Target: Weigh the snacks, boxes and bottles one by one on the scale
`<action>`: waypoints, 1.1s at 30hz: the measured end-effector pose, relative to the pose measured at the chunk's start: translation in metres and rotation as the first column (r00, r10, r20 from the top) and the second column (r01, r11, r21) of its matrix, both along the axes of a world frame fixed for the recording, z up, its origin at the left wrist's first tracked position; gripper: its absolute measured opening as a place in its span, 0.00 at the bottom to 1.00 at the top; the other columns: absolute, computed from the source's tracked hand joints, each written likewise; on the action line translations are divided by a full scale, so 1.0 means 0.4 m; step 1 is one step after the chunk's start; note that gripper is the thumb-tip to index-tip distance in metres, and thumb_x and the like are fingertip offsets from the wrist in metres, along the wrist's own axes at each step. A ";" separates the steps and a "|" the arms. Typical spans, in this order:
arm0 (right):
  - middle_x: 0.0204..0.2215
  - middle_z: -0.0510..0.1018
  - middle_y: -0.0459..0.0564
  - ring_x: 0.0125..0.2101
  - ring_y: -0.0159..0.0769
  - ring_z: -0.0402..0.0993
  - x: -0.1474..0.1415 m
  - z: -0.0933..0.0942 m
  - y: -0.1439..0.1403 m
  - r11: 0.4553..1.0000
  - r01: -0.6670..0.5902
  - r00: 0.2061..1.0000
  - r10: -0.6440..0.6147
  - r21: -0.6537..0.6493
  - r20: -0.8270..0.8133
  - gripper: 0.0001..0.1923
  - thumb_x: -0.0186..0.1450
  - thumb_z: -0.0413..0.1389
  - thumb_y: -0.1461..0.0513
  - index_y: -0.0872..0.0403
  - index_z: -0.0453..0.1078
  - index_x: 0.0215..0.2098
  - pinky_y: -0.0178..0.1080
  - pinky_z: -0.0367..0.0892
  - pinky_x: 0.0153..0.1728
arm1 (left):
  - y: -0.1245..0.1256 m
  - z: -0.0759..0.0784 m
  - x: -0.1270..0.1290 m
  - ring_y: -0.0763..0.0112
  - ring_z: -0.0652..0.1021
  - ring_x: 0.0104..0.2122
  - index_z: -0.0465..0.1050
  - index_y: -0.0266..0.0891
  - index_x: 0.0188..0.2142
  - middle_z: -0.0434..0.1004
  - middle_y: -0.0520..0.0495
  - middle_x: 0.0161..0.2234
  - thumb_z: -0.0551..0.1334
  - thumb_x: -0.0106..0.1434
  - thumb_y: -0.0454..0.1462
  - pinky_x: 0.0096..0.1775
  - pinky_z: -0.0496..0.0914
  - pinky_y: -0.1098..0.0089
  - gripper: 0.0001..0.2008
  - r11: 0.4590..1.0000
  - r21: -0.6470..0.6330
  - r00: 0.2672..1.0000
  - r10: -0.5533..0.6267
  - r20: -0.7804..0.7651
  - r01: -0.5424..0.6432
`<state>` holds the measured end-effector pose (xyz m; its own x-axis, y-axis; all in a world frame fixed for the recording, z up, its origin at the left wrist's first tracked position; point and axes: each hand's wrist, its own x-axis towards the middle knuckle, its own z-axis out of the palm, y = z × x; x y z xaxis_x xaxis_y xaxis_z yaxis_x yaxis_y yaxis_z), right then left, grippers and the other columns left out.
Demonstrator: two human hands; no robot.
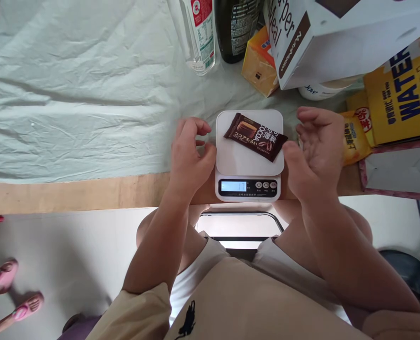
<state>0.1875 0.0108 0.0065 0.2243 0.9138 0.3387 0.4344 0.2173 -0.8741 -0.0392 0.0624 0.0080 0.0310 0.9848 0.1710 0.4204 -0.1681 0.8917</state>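
The left hand and the right hand are apart, one on each side of a white scale, and neither grips anything. The left has its fingers loosely curled, the thumb parted from them and pointing at the scale's left edge. The right is turned palm inward, fingers bent and spread from the thumb, whose tip is right by the end of a brown packet; whether they touch, I cannot tell. The packet lies flat and aslant on the scale's plate, its right end reaching just past the plate's edge. The display is lit, with faint digits that look like 17, and three buttons sit to its right. The scale stands at the table's wooden edge, in front of a pale green cloth. Beyond it are a clear bottle, a dark bottle, an orange box and a white box. Right of the right hand are a yellow snack bag and a larger yellow pack marked WATER. At lower left, someone's feet wear pink slippers.
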 end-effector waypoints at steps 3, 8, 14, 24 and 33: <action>0.61 0.71 0.53 0.66 0.47 0.69 -0.001 -0.006 -0.002 0.997 0.013 0.998 -0.008 -0.078 0.062 0.21 0.71 0.58 0.52 0.41 0.66 0.61 0.57 0.70 0.67 | 0.002 -0.004 0.000 0.72 0.78 0.35 0.71 0.45 0.41 0.77 0.51 0.45 0.62 0.56 0.23 0.34 0.75 0.68 0.18 0.995 -0.100 1.000 0.018 -0.004 -0.018; 0.59 0.72 0.51 0.63 0.43 0.74 -0.009 -0.016 0.001 0.995 -0.058 0.991 0.048 -0.082 -0.128 0.17 0.73 0.54 0.55 0.43 0.65 0.60 0.52 0.78 0.61 | 0.001 0.000 0.005 0.71 0.80 0.33 0.71 0.44 0.44 0.80 0.50 0.42 0.60 0.58 0.25 0.30 0.74 0.68 0.17 0.971 -0.238 0.996 0.012 0.091 0.010; 0.60 0.73 0.47 0.66 0.41 0.73 -0.013 -0.012 0.007 0.996 -0.078 0.991 0.073 -0.035 -0.109 0.17 0.74 0.51 0.55 0.37 0.64 0.61 0.52 0.76 0.64 | 0.000 0.014 0.021 0.68 0.82 0.39 0.72 0.44 0.42 0.80 0.49 0.44 0.61 0.57 0.27 0.32 0.75 0.70 0.15 0.966 -0.251 0.990 -0.027 0.138 0.061; 0.60 0.74 0.58 0.65 0.52 0.71 0.011 -0.004 0.009 0.999 0.030 0.893 -0.011 -0.036 0.450 0.24 0.67 0.56 0.57 0.46 0.65 0.61 0.66 0.66 0.70 | -0.002 0.019 0.016 0.71 0.79 0.39 0.72 0.44 0.41 0.80 0.49 0.45 0.63 0.60 0.28 0.35 0.74 0.70 0.12 0.991 -0.131 0.999 -0.040 0.018 0.042; 0.50 0.79 0.56 0.56 0.55 0.74 -0.021 0.001 0.027 0.989 0.122 0.810 -0.049 -0.086 0.584 0.23 0.60 0.60 0.60 0.49 0.70 0.54 0.65 0.69 0.61 | 0.000 0.018 0.016 0.70 0.79 0.41 0.72 0.45 0.43 0.81 0.51 0.44 0.64 0.62 0.30 0.41 0.72 0.65 0.11 0.995 -0.080 0.999 -0.052 -0.007 0.051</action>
<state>0.1790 0.0216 0.0070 0.0991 0.9403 0.3255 0.8797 0.0701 -0.4704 -0.0329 0.0623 0.0151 0.0830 0.9923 0.0915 0.4207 -0.1182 0.8995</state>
